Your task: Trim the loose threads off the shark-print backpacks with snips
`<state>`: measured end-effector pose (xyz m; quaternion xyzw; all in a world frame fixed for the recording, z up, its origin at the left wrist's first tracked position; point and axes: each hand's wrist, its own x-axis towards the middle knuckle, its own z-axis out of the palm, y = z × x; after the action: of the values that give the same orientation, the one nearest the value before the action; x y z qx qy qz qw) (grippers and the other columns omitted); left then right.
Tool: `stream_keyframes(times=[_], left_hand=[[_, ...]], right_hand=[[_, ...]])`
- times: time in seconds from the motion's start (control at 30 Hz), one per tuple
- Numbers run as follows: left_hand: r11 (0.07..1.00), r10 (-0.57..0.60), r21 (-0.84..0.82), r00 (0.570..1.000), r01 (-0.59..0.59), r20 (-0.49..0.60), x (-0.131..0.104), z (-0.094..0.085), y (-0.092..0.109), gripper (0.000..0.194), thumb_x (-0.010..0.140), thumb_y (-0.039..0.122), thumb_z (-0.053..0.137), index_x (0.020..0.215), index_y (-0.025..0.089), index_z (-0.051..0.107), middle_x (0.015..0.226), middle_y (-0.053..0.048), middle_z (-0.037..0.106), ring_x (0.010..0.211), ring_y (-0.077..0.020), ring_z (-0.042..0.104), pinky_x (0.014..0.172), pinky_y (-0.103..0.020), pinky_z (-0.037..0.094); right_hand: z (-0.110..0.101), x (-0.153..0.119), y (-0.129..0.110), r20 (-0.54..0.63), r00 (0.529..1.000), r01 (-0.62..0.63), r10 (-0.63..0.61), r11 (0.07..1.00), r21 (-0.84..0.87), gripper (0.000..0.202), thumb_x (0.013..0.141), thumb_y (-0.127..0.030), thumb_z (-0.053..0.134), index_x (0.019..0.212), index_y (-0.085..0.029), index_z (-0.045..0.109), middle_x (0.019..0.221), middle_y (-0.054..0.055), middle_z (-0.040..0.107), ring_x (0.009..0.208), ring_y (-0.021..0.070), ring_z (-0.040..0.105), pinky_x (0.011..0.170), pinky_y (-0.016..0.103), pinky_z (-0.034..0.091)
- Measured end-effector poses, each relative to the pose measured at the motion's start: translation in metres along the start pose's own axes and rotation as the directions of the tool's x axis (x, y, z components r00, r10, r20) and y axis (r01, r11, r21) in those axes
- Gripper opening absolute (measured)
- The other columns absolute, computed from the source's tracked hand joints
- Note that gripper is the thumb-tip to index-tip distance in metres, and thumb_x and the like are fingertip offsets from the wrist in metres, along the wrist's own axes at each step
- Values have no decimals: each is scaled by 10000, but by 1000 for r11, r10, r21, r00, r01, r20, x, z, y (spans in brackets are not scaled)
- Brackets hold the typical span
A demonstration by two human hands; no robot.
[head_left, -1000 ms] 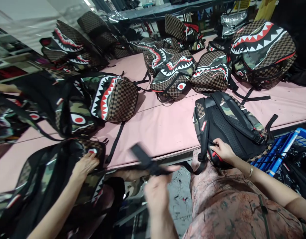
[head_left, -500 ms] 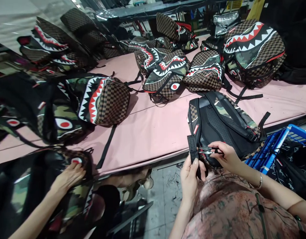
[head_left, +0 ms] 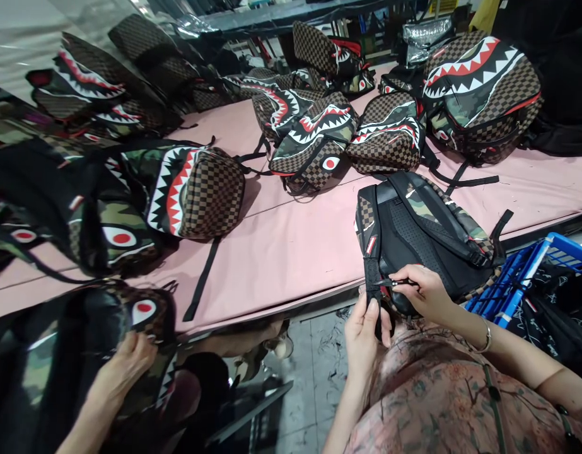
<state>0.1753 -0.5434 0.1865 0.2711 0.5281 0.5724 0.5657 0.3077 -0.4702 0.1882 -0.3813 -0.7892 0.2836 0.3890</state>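
A backpack [head_left: 404, 233] in brown check and camouflage lies back panel up at the table's front edge, close to my body. My left hand [head_left: 365, 328] is closed on its black webbing strap [head_left: 372, 274], holding it upright. In my right hand [head_left: 424, 291] is a small pair of thread snips [head_left: 389, 283], blades pointing left. Their tips touch or lie just in front of the strap; I cannot tell which. The fingers of my right hand are wrapped round the snips' handles.
Several shark-mouth backpacks [head_left: 319, 142] stand along the pink tabletop [head_left: 291, 246]. At the left, a co-worker's hand [head_left: 125, 362] works at another backpack [head_left: 151, 321]. A blue crate [head_left: 512, 284] with black items stands right of me. Thread scraps litter the floor [head_left: 314, 378].
The snips have moved slightly left and turned, their tips now at the strap. The strap stands straighter. The co-worker's hand has slid down from the eye patch.
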Motion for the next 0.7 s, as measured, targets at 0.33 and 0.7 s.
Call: stream_keyframes(times=[0.33, 0.7], left_hand=[[849, -173, -453, 954, 270, 245, 2, -3, 9, 192, 838, 324, 496, 799, 153, 574, 352, 108, 302, 227, -9, 182, 265, -106, 220], [926, -184, -328, 982, 187, 41, -1, -1, -2, 317, 671, 310, 698, 930, 150, 609, 787, -44, 669, 550, -99, 598, 478, -181, 476]], right_hand=[[5, 9, 2, 40, 953, -289, 299, 865, 409, 142, 779, -269, 538, 896, -196, 573, 732, 2, 606, 662, 125, 555, 623, 247, 443], [30, 26, 0, 297, 809, -559, 508, 507, 656, 339, 665, -486, 611, 638, -174, 483, 551, -46, 468, 472, 74, 428, 466, 210, 360]])
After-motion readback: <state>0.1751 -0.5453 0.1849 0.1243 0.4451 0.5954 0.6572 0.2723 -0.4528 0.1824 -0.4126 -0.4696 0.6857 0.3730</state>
